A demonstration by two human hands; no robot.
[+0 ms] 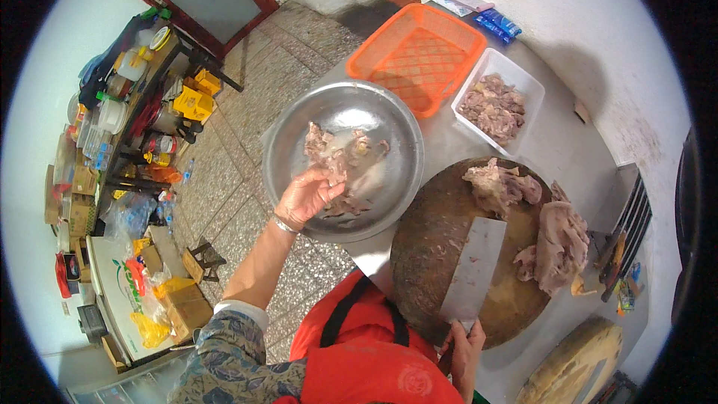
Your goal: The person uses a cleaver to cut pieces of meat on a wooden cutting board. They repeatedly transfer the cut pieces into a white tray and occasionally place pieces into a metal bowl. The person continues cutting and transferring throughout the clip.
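My left hand (308, 193) reaches over a wide metal basin (275, 140) and pinches a piece of meat (336, 165) above it. More pieces of pale brown meat (362, 145) lie in the basin. At the lower right, my right hand (464, 356) grips the handle of a cleaver (475, 266). Its broad blade lies flat over a round wooden chopping block (426, 247), with small scraps on the steel. One chunk of meat (496, 182) rests at the block's far side. A larger piece (561, 241) sits at its right edge.
An orange plastic basket (415, 56) and a white tray (535, 92) of cut meat stand behind the block. A knife rack (622, 202) is at the right, near a second wooden board (572, 359). Cluttered shelves (132, 106) line the left wall.
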